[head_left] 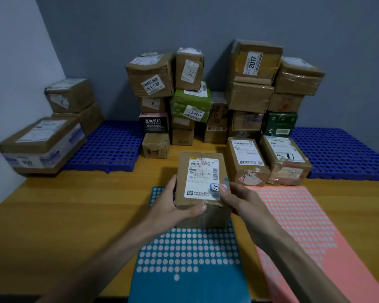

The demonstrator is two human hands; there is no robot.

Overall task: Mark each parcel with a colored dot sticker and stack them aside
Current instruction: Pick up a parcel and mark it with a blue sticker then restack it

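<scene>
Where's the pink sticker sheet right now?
Head view, right side: the pink sticker sheet lies flat on the wooden table, just right of the blue sticker sheet and the held parcel, in front of two labelled parcels.

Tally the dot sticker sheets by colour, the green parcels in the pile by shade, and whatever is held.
Blue sticker sheet: 1
Pink sticker sheet: 1
Light green parcel: 1
Dark green parcel: 1
Held brown parcel: 1
Total: 5
</scene>
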